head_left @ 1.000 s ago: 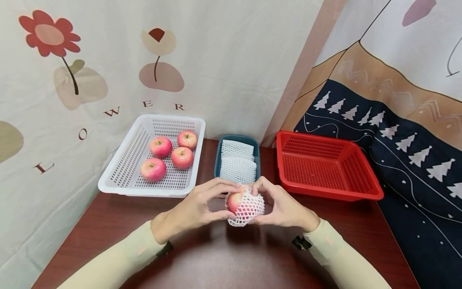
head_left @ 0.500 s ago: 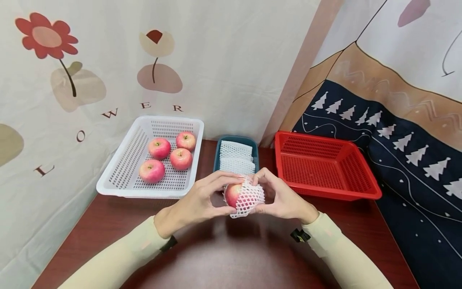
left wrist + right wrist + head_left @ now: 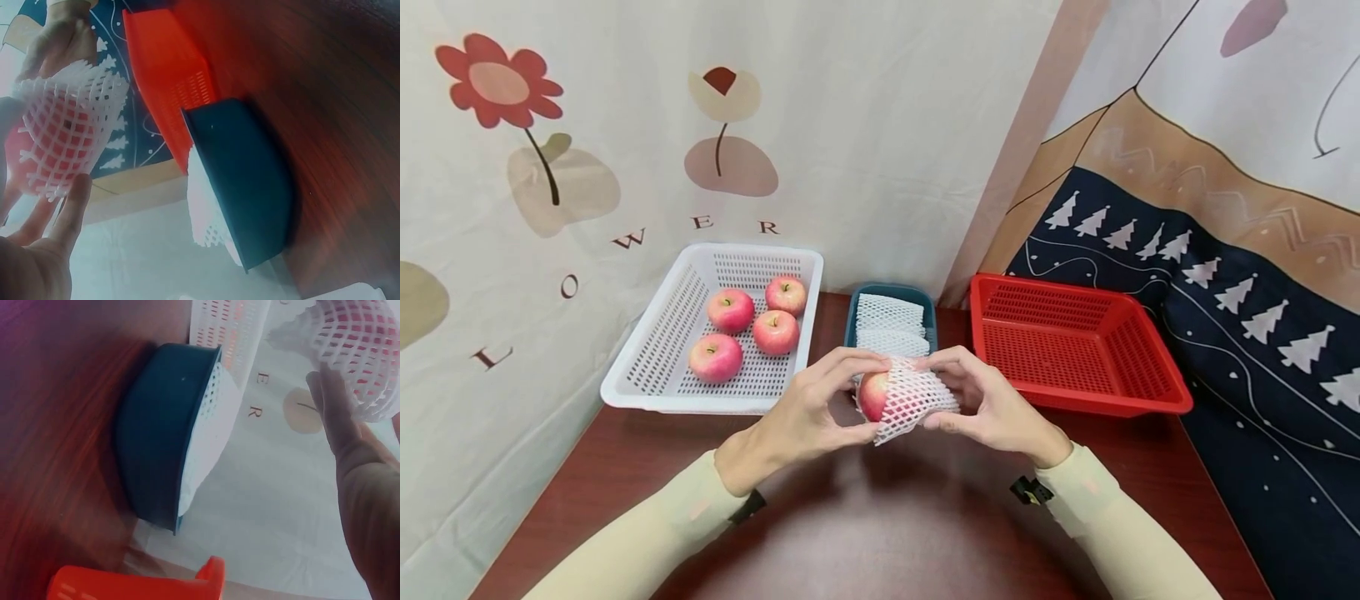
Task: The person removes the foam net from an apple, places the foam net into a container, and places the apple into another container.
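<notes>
Between the two hands, over the table, is a red apple (image 3: 872,397) partly covered by a white foam fruit net (image 3: 916,402). My left hand (image 3: 805,417) grips the apple from its bare left side, thumb below and fingers above. My right hand (image 3: 1000,412) holds the net at its right end, thumb at the lower side and fingers along the top. In the left wrist view the net (image 3: 69,125) wraps the apple, its open edge toward the left fingers. The right wrist view shows the net's far end (image 3: 297,334) narrowing past the apple.
A white basket (image 3: 647,398) with several apples stands at the left. Behind the hands, a teal tray (image 3: 931,317) holds more foam nets (image 3: 891,321). At the right is a red basket (image 3: 1075,396). Curtains hang behind the brown table (image 3: 880,533).
Both hands have risen slightly away from the body with the apple. The net now stretches further right past the apple, and the right hand has shifted outward along it.
</notes>
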`<state>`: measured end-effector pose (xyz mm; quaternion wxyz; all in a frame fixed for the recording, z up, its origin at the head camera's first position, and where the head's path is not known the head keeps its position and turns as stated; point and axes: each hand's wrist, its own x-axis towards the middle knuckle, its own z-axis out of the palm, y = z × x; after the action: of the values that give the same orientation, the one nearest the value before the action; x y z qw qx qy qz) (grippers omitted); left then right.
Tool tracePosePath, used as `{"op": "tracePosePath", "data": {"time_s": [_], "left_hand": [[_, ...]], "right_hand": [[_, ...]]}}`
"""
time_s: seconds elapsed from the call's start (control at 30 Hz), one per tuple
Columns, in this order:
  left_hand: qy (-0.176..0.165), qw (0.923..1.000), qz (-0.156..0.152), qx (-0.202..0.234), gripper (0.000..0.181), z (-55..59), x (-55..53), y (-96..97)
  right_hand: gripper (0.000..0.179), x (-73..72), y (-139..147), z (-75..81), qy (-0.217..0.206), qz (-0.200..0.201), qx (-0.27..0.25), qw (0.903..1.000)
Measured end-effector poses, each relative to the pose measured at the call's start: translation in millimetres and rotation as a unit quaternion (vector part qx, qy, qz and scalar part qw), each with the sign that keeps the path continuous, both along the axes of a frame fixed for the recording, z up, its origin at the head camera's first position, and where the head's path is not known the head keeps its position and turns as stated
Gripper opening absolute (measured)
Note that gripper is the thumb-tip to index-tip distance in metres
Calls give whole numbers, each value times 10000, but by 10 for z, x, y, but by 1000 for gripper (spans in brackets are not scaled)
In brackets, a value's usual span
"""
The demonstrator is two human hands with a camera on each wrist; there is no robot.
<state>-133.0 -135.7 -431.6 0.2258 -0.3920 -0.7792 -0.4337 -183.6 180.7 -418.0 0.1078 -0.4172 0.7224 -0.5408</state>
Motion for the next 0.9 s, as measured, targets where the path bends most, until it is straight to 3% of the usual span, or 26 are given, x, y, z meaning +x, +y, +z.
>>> {"op": "tracePosePath", "data": {"time_s": [0.27, 0.43, 0.73, 0.9], "left_hand": [[27, 9999, 152, 41, 79, 13, -5, -8], [-43, 9998, 182, 87, 80, 19, 2, 0], [377, 9990, 241, 58, 82, 42, -8, 7], [484, 9987, 147, 41, 80, 58, -3, 20]], "right_hand": [[47, -9, 23, 22, 879, -819, 117, 9927], [37, -5, 43, 32, 1168, -1210, 177, 9856], [27, 40, 81, 87, 1317, -1798, 431, 9739], [25, 77, 114, 102, 1120, -1809, 521, 9757]]}}
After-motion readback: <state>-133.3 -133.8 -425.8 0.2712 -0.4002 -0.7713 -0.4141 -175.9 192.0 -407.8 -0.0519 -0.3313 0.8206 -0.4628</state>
